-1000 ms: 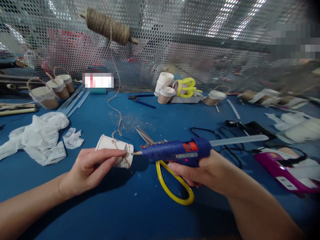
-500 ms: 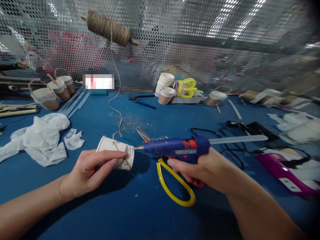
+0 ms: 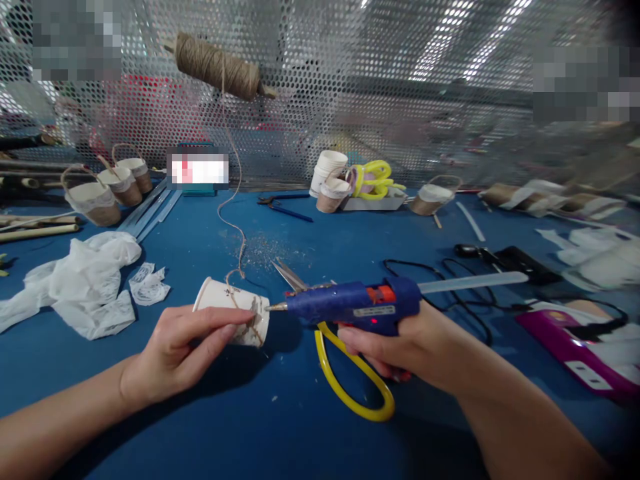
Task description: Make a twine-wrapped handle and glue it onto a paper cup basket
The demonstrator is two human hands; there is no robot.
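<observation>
My left hand (image 3: 183, 347) grips a white paper cup (image 3: 223, 303) lying on its side on the blue table (image 3: 210, 427), base toward the right. Brown twine (image 3: 239, 240) loops round the cup and runs up to a spool (image 3: 216, 65) on the mesh wall. My right hand (image 3: 400, 347) is closed round a blue hot glue gun (image 3: 353, 303) with a clear glue stick (image 3: 473, 283) sticking out behind. The gun's metal nozzle touches the cup's base end. Yellow-handled scissors (image 3: 350, 383) lie under the gun.
Crumpled white plastic (image 3: 83, 280) lies at the left. Twine-wrapped cups with handles (image 3: 103, 193) stand at the far left, more cups (image 3: 330, 177) at the back centre. Black cables (image 3: 450, 280) and a magenta device (image 3: 570, 343) are at the right. A perforated metal wall (image 3: 350, 80) closes the back.
The glue gun's nozzle lifted slightly off the cup's base half a second ago and now sits against it again. The cup and both hands have hardly shifted.
</observation>
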